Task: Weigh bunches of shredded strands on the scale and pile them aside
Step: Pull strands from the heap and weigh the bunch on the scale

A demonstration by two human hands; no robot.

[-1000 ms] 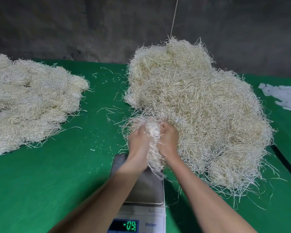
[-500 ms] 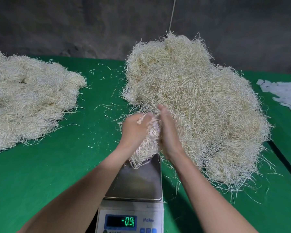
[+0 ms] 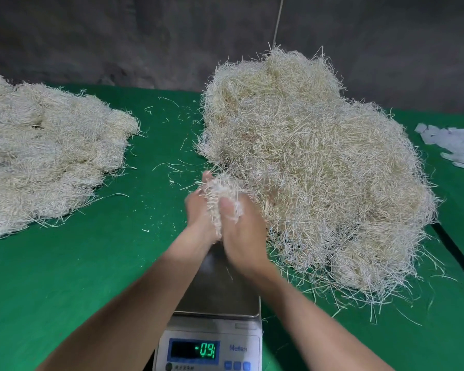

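Note:
A small bunch of pale shredded strands (image 3: 221,194) is pressed between my two hands just beyond the far end of the scale. My left hand (image 3: 198,212) cups its left side and my right hand (image 3: 243,234) wraps its right side with the thumb over it. The digital scale (image 3: 217,298) sits at the bottom centre; its steel pan is bare and the display (image 3: 196,349) reads -0.9. A big loose heap of strands (image 3: 314,167) lies right of my hands. A flatter pile of gathered bunches (image 3: 43,153) lies at the far left.
Green cloth (image 3: 91,263) covers the table, with stray strands scattered between the two piles. White paper scraps (image 3: 456,145) lie at the right edge. A dark wall stands behind the table, and a thin cord (image 3: 277,21) hangs down it.
Both hands pulled the bunch off the heap's edge, shaped it between the palms and raised it a little above the scale's far end. The display has stayed at -0.9.

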